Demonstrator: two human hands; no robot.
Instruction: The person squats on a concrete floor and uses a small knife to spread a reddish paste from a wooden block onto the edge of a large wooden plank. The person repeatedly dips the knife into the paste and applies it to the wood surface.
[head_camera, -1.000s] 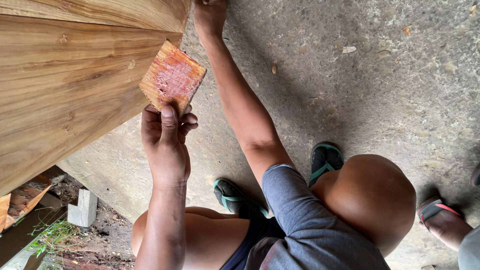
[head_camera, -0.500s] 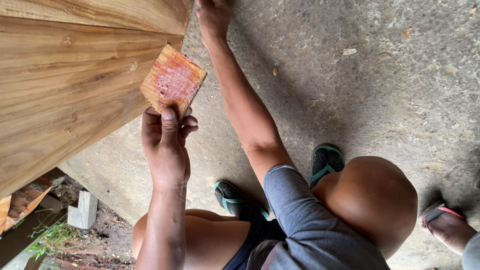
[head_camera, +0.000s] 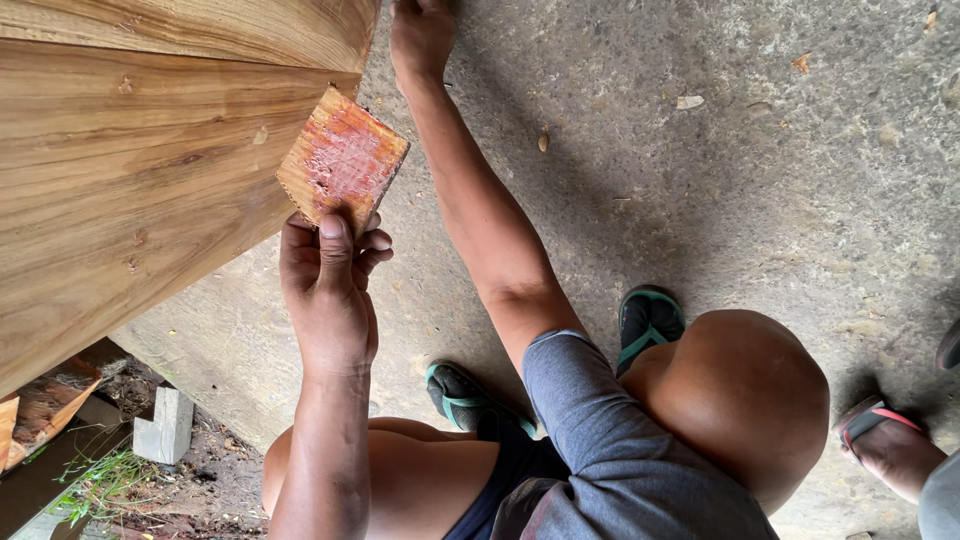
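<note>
Left hand (head_camera: 325, 290) fingers clamped on flat reddish square block (head_camera: 342, 160) against large tan wooden panel (head_camera: 130, 160), upper left; right hand (head_camera: 420, 35) fingers' state unclear at top edge.

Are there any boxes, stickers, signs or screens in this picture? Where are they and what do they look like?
None: no box, sticker, sign or screen shows.
Small flat board: in the left hand, roughly square, reddish-pink face, tan edges, no markings.
Large wooden panel: upper left, brown grain, bare; right hand at its edge.
Pale block: lower left on the dirt, plain grey-white.
</note>
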